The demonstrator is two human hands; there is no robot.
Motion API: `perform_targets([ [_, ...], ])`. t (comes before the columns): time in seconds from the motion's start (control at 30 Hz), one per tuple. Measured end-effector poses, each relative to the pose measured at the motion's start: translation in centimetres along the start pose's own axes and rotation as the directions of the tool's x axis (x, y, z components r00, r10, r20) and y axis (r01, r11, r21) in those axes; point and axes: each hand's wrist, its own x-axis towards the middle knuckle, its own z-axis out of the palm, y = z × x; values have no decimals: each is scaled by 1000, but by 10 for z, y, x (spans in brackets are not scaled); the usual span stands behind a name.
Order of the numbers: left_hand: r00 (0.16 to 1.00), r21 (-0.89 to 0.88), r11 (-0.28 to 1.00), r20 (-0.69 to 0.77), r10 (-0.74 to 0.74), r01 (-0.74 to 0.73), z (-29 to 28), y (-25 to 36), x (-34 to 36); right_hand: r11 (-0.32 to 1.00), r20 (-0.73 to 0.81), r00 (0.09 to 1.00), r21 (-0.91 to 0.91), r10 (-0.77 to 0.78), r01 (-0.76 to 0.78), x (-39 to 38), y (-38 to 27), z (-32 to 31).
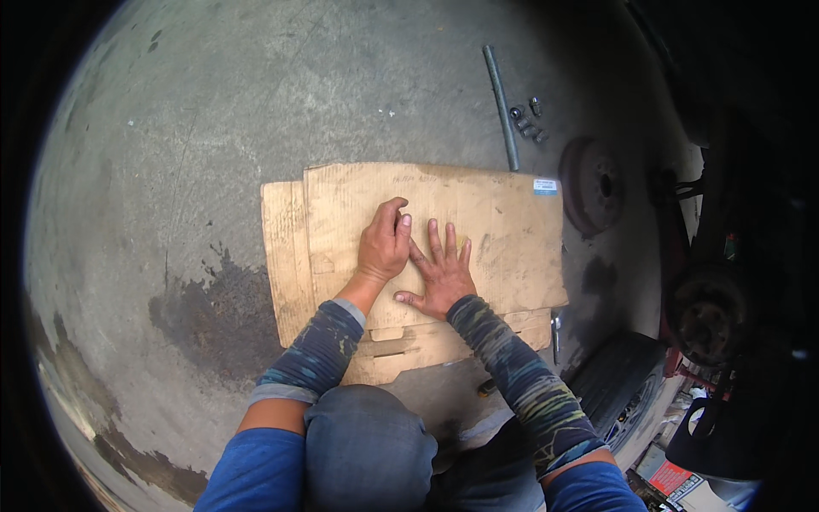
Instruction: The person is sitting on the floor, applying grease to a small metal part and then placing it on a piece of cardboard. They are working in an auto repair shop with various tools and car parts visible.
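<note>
My left hand [384, 243] is on the brown cardboard [333, 209] beside my right hand, its fingers loosely bent, the thumb raised apart from the hooked index finger; I see nothing in it, though its lower fingertips are hidden. My right hand [439, 277] lies flat with fingers and thumb spread on the same cardboard, holding nothing. A small yellow patch shows by its fingertips. The cardboard is layered, stained and creased, with a blue-and-white label [545, 187] at its upper right corner.
A metal pipe [500, 107] and several metal nuts [525, 126] lie beyond the cardboard. A rusty round drum [584, 192] sits at right, near a hub [706, 316]. A tyre [610, 380] and a wrench [555, 337] are at lower right. A dark stain [209, 311] marks the concrete at left.
</note>
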Motion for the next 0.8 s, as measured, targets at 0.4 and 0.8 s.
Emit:
perform_targets([
  [0.4, 996, -5, 998, -61, 62, -62, 1, -1, 2, 945, -154, 988, 325, 21, 30, -25, 2, -30],
  [0.8, 998, 2, 999, -46, 47, -47, 0, -2, 0, -220, 40, 879, 973, 476, 75, -40, 49, -83],
])
